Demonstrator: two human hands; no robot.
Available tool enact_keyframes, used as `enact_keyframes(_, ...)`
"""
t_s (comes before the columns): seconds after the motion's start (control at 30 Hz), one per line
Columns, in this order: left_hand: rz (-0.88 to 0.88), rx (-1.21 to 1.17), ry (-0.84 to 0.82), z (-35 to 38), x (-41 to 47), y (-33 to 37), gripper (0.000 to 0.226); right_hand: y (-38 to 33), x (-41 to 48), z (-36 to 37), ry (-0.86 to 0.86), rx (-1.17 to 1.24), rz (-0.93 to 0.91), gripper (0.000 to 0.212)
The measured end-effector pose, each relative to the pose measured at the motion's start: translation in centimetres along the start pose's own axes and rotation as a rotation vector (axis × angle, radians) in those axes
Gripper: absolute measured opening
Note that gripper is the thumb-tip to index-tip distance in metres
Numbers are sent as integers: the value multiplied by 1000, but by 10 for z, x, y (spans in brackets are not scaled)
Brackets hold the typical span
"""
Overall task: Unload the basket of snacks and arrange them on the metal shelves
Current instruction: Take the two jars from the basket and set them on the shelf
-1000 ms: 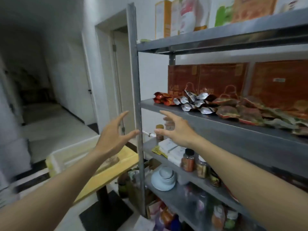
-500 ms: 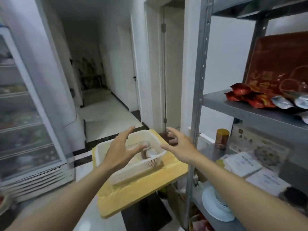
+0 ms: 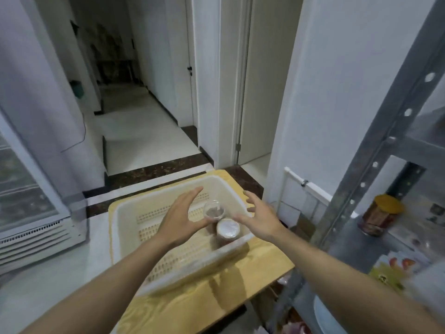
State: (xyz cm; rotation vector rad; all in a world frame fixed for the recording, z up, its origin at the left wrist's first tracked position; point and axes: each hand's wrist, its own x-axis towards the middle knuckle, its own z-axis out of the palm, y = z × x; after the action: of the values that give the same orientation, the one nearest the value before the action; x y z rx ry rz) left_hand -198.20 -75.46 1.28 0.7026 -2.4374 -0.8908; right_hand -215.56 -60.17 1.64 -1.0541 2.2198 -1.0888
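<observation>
A white perforated plastic basket [image 3: 134, 213] sits on a small yellow wooden table [image 3: 192, 307]. Two clear jars with dark contents stand in its right part: one [image 3: 213, 209] farther back, one with a pale lid [image 3: 227, 228] nearer. My left hand [image 3: 183, 218] hovers open over the basket, its thumb right by the back jar. My right hand [image 3: 258, 216] is open over the basket's right rim, just right of the jars. Neither hand holds anything. The metal shelf unit [image 3: 375, 169] rises at the right edge.
A jar with a yellow lid [image 3: 380, 214] and some packets [image 3: 395, 268] sit on a shelf at the right. A glass-door fridge [image 3: 26, 201] stands at the left. A hallway and a door lie beyond the table. A white plate [image 3: 322, 317] rests on a lower shelf.
My view has swung left and down from the shelves to the basket. Both open hands have come down from shelf height to just above the two jars.
</observation>
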Motion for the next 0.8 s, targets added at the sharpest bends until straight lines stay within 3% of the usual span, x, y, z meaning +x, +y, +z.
enact_keyframes(0.2,-50,-7,-108,41,53,-73,90,39,67,43,-103,-120,61,94)
enact_keyframes(0.43,-98,-35,-140,98,92,-129,104,86,107,83,-252,-441,142,115)
enact_keyframes(0.57,-99,-72,-130,124,106,-138,99,100,120,96,-321,-585,166,108)
enact_keyframes(0.8,-157,-250,-179,146,123,-155,102,107,134,98,-331,-595,130,84)
